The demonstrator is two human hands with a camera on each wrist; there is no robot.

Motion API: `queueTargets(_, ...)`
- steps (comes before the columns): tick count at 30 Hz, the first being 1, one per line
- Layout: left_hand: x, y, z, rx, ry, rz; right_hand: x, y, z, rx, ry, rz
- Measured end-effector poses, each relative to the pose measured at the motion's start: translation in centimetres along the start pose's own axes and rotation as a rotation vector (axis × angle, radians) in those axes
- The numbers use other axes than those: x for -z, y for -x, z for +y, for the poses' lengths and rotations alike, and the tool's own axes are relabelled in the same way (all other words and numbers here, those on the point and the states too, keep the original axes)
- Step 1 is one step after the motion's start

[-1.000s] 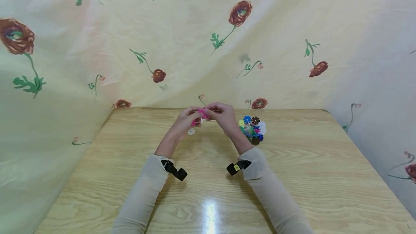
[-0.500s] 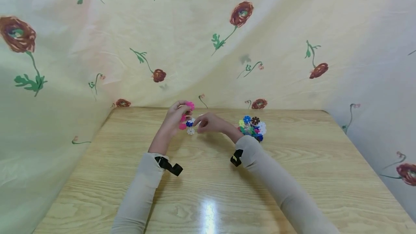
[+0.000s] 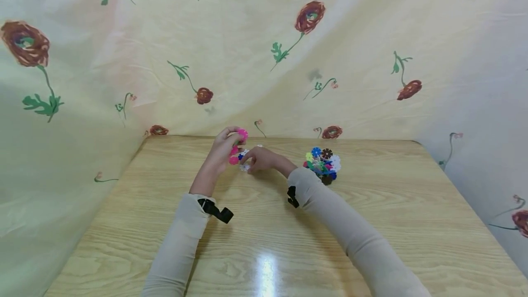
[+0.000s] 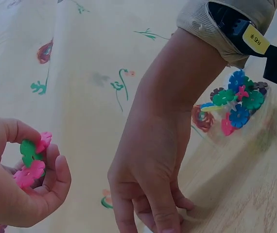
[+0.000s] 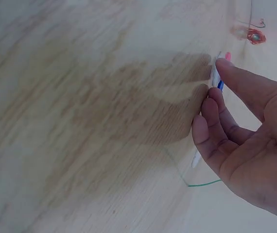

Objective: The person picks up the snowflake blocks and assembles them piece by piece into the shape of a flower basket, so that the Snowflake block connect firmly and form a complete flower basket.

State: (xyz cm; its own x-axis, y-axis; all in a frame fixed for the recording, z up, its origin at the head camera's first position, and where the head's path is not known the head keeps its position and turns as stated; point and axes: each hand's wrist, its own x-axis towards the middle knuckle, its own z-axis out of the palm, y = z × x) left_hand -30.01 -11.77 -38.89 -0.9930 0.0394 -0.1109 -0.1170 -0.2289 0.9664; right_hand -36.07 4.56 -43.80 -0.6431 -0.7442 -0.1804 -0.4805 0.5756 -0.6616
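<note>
My left hand (image 3: 219, 149) holds a small joined chain of plastic flower-shaped discs, a green disc (image 4: 30, 153) between a pink disc (image 4: 30, 174) and another pink one at the top. Thumb and fingers pinch it above the table. My right hand (image 3: 263, 159) reaches down to a white flower disc (image 3: 244, 167) lying on the table. Its thumb and fingertips are on either side of that disc, with a gap between them; firm contact is hard to see. A blue disc (image 3: 241, 156) and a loose pink disc (image 3: 233, 160) lie close by, partly hidden.
A pile of mixed-colour flower discs (image 3: 321, 165) sits to the right on the wooden table (image 3: 264, 228). Another white disc (image 3: 259, 145) lies behind my right hand. A flowered cloth (image 3: 247, 58) hangs along the table's back and sides.
My hands have parted from the pink discs they both held. The left moved left and kept the chain. The right let go and came down to the white disc.
</note>
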Motion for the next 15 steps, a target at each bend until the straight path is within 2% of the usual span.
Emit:
queueTargets(8, -0.2, 0.1, 0.1, 0.01, -0.018, -0.015, 0.2, 1.0, -0.5, -0.085, 0.038, 0.061)
queueTargets(15, -0.4, 0.2, -0.2, 0.026, -0.036, -0.039, 0.4, 2.5, -0.1, -0.081, -0.01, 0.107)
